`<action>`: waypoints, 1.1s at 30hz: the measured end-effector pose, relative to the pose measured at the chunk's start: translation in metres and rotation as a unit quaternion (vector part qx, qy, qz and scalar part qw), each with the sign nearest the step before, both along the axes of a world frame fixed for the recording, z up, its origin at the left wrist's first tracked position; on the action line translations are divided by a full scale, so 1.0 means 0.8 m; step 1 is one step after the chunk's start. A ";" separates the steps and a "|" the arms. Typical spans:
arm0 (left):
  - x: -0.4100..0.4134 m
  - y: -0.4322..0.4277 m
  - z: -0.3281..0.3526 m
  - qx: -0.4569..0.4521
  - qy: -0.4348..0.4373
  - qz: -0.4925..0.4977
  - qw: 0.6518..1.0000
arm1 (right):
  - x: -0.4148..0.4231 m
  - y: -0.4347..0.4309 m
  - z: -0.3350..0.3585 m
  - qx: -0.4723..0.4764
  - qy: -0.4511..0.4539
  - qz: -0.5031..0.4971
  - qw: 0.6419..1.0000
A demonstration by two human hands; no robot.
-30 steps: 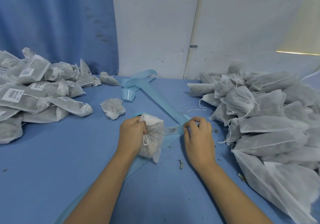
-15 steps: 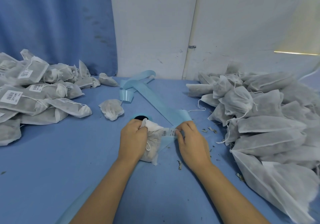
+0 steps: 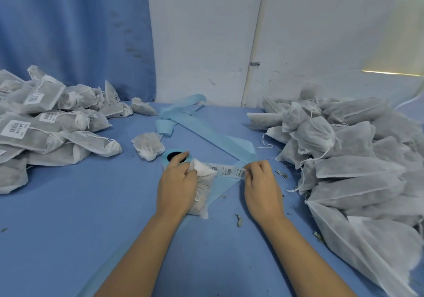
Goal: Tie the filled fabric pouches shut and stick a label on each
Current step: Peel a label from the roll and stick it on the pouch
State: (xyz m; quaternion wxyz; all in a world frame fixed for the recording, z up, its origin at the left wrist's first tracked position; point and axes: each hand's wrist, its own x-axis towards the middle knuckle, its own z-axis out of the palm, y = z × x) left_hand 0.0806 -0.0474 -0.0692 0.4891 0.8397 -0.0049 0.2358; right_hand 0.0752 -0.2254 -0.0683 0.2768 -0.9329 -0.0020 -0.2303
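The head camera looks down at two bare arms over a blue table (image 3: pixel 68 216). The left hand (image 3: pixel 177 182) is curled tight around a small white pouch (image 3: pixel 203 193); it holds the pouch near its bunched top, and the pouch sits on the table in the middle, right under that hand. One finger of the left hand sticks out and lies across a light blue label roll (image 3: pixel 171 159) with a dark hole, just behind the pouch.

The right hand (image 3: pixel 261 182) is closed too; its fingertips pinch the end of a white label strip (image 3: pixel 226 170). The strip runs from the top of the pouch over to the right hand, and it has little bar codes printed on it. Under the strip lies a wide light blue ribbon (image 3: pixel 206 131); it goes away towards the wall and curls into loops at the far end.

On the left is a heap of pouches with labels (image 3: pixel 46 131); their stickers face up. On the right is a bigger heap of pouches without labels (image 3: pixel 344 159); loose strings hang out of it. One lone pouch (image 3: pixel 149 145) sits between the left heap and the roll.

Small dry leaf bits (image 3: pixel 238 220) lie on the table near the right arm. Behind the table are a blue curtain (image 3: pixel 68 26) and a white wall (image 3: pixel 206 32).
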 end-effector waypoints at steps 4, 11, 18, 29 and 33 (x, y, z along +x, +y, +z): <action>-0.008 -0.022 0.008 -0.081 0.016 -0.138 0.987 | -0.004 0.002 0.002 -0.004 -0.018 0.019 1.000; -0.001 -0.027 0.004 -0.042 0.014 -0.173 0.984 | -0.011 0.003 0.006 -0.058 -0.064 0.050 0.995; -0.003 -0.030 0.007 -0.072 0.025 -0.205 0.976 | -0.012 0.006 0.008 0.011 -0.134 0.084 0.987; -0.014 -0.036 0.014 -0.228 0.094 -0.261 0.933 | -0.014 0.011 0.000 0.259 0.016 0.131 0.957; -0.015 -0.037 0.016 -0.226 0.099 -0.265 0.932 | -0.013 0.011 0.004 0.341 0.025 0.140 0.929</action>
